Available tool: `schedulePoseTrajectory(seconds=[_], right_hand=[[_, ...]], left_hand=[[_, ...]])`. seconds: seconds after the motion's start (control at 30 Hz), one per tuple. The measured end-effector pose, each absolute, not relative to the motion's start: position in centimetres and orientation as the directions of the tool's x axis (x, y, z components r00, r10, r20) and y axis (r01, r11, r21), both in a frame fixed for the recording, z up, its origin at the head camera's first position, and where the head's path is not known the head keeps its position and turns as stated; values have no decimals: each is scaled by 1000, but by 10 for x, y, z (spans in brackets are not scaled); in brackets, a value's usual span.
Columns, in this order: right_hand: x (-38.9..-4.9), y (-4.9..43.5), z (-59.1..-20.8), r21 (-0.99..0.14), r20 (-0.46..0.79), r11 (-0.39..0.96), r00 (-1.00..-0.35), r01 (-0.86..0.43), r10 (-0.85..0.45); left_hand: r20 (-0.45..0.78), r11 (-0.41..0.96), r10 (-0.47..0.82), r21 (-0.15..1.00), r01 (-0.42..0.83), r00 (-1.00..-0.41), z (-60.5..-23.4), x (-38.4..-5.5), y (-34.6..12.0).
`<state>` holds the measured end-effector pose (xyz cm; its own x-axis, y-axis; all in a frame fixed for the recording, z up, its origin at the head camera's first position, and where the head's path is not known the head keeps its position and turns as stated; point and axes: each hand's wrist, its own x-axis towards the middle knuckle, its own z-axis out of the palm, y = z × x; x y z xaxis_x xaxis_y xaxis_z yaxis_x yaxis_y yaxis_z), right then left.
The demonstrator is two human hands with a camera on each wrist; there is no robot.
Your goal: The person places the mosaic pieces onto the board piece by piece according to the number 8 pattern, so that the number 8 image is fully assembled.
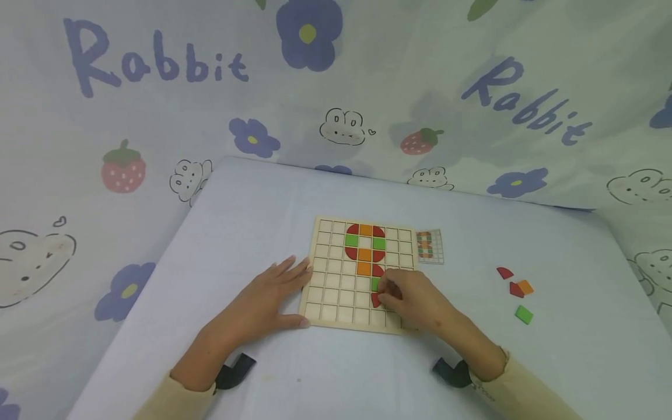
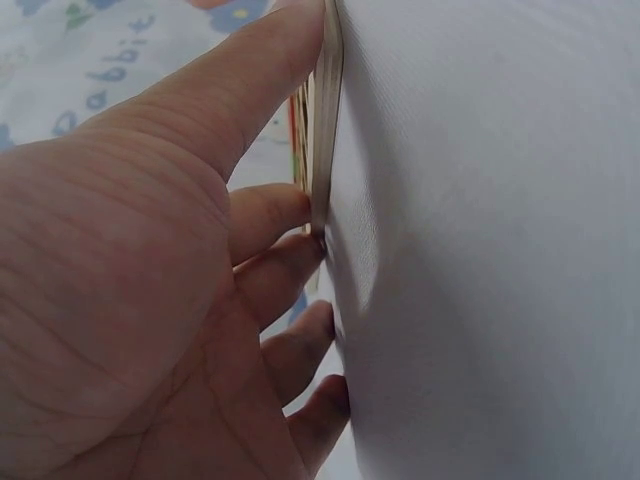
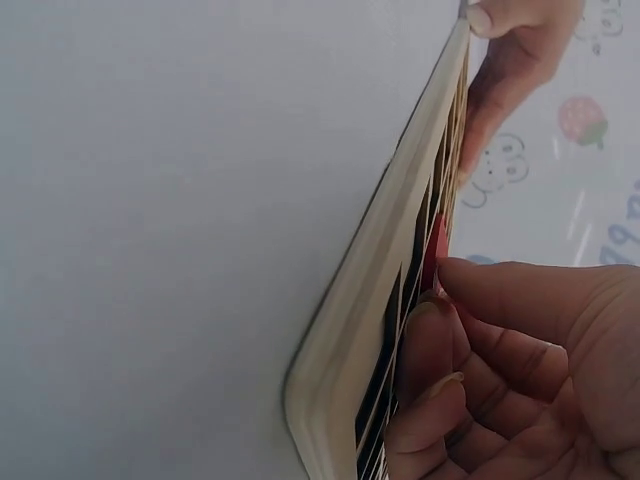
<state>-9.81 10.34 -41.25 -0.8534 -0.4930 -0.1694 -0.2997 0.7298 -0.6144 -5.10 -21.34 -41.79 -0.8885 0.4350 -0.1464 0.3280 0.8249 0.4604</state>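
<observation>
A pale wooden grid board [image 1: 333, 296] lies on the white table. Red quarter-circles, orange squares and green squares fill some of its cells, forming a ring at the far side and a partial column nearer. My left hand [image 1: 262, 300] rests against the board's left edge, thumb at the near corner, fingers extended. Over the board's near right part, my right hand [image 1: 415, 297] pinches a red quarter-circle tile [image 1: 375, 300] between thumb and fingertips, just below a green square [image 1: 375, 284]. In the right wrist view the red tile [image 3: 436, 250] is tilted at the board's surface.
A small pattern card [image 1: 437, 248] lies beside the board's right edge. Farther right are loose tiles: a red quarter-circle [image 1: 504, 273], another red piece [image 1: 515, 290] touching an orange square [image 1: 525, 286], and a green square [image 1: 524, 315]. A printed cloth [image 1: 367, 76] hangs behind the table.
</observation>
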Motion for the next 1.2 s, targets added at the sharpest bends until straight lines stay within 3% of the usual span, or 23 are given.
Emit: schedulePoseTrajectory(seconds=[0.9, 1.2], right_hand=[[-94, 107, -414, -599, -162, 735, -851, -318, -500], [-86, 127, -414, -642, -73, 690, -869, -334, -489]], left_hand=[[-155, 828, 432, 458, 323, -888, -419, -54, -214], [-163, 830, 427, 461, 314, -890, -418, -53, -214]])
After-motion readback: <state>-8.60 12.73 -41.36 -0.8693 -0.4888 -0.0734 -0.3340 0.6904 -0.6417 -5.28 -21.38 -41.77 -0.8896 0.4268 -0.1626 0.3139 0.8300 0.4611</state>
